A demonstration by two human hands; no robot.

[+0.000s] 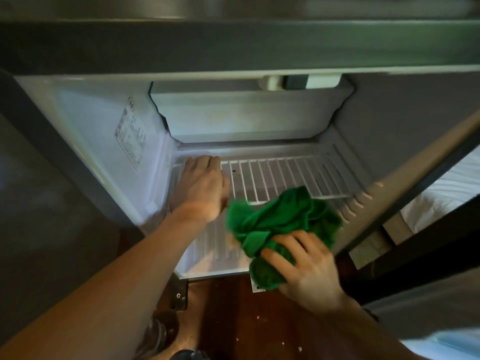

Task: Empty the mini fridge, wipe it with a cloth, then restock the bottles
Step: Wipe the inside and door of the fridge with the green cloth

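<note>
The mini fridge (104,141) stands open in front of me, with no bottles inside. A white wire shelf (285,175) spans its middle. My left hand (202,185) reaches in and rests on the shelf's left end, fingers bent over the wires near the back. My right hand (306,268) grips a crumpled green cloth (280,219) at the fridge's front opening, just above the ribbed white floor (215,245). The cloth hangs partly over the shelf's front edge.
A small freezer compartment (246,113) sits at the top of the fridge. The open door (405,203) runs along the right. Dark bottles (161,331) stand on the brown wooden floor (241,320) at the bottom. White bedding (446,188) shows at right.
</note>
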